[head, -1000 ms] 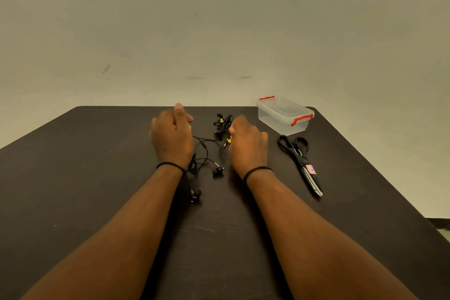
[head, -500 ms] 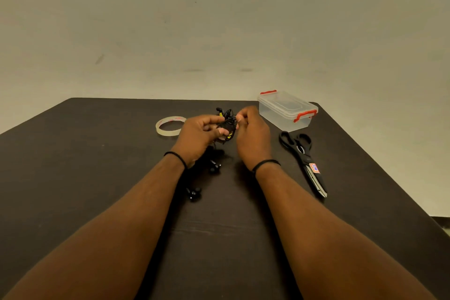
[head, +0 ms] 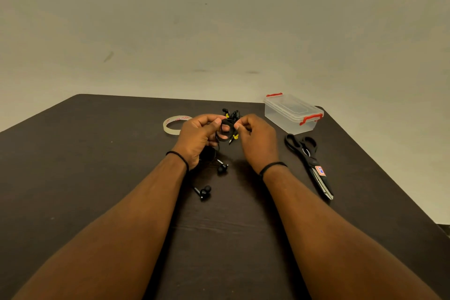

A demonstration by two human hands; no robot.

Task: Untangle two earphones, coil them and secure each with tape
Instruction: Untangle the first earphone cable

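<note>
Both forearms run off the bottom edge of the view, and the bench [head: 97,178] is cut off at the left, the right and the bottom. The left hand [head: 197,139] covers the near right part of the tape roll [head: 175,124], and its palm side is turned away. The cable bundle [head: 227,128] between the hands is a dark knot; which strand belongs to which earphone cannot be told, nor how the fingers [head: 239,124] of the right hand [head: 258,141] grip it. The cord from the earbud [head: 222,167] vanishes under the left wrist. The scissors [head: 314,165] carry a label too small to read. The print on the tape roll is also illegible.
</note>
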